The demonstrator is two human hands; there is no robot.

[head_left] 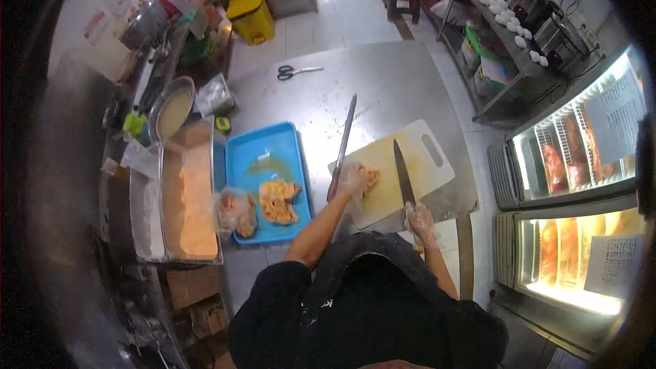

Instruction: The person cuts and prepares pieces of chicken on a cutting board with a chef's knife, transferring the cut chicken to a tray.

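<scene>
My left hand, in a clear plastic glove, is closed on a piece of raw meat at the left side of the white cutting board. In my gloved right hand is the handle of a long knife, whose blade lies over the board and points away from me. Just left of my left hand, a sharpening rod rests on the steel table. A blue tray farther left holds a large piece of meat and a plastic-wrapped portion.
Black-handled scissors lie on the steel table. Left of the tray are a metal bin of orange powder and a bowl of liquid. Lit display fridges stand at right, a yellow bin beyond.
</scene>
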